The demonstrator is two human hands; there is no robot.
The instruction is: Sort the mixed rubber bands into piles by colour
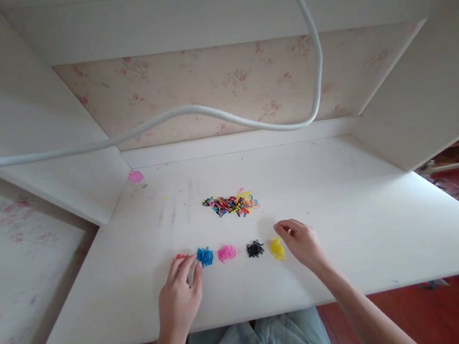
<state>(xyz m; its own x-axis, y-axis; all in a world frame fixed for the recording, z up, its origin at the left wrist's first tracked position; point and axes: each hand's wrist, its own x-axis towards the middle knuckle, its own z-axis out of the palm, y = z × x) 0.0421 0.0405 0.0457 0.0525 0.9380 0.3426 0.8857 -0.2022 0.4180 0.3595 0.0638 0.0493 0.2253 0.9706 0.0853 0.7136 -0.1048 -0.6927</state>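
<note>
The left hand (178, 289) was half open, its fingertips over the red pile (180, 256) and its thumb beside the blue pile (205, 256). To the right lay the pink (226, 253), black (255, 248) and yellow (277, 249) piles. The right hand (303, 243), just right of the yellow, had its fingers curled in (whether they held anything could not be told). The mixed pile (231, 204) lay farther off on the table (336, 190).

- Passage: strip between mixed pile (232, 204) and front row; gap between pink pile (226, 253) and black pile (255, 248).
- Obstructed: left hand (179, 290) partly covers red pile (180, 256); right hand (303, 243) beside yellow pile (277, 249).
- White cable (194, 109) crosses view; height unclear.
</note>
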